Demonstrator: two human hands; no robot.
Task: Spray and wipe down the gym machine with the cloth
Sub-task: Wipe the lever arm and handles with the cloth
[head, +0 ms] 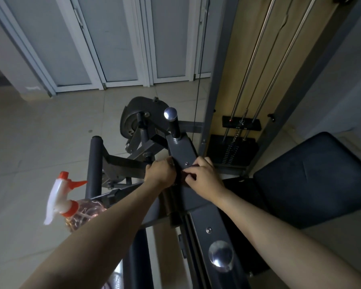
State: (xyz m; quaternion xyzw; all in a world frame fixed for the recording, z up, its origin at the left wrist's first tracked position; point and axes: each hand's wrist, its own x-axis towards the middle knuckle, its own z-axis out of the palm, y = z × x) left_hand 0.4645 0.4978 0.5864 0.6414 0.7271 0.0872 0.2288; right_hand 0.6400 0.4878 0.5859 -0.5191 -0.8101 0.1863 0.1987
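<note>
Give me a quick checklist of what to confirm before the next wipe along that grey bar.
1. Cloth on the bar: ok. The dark cloth lies across the grey bar.
2. Hands holding it: ok. The left hand and right hand grip its two ends.
3. Path ahead: ok. The bar is bare up to the chrome-capped post.
4. Bar already sprayed: cannot tell. The light is too dim to show wetness.
5. Spray bottle nearby: ok. The spray bottle sits by the left forearm.
6. Bottle steady: cannot tell. Its support is hidden.
</note>
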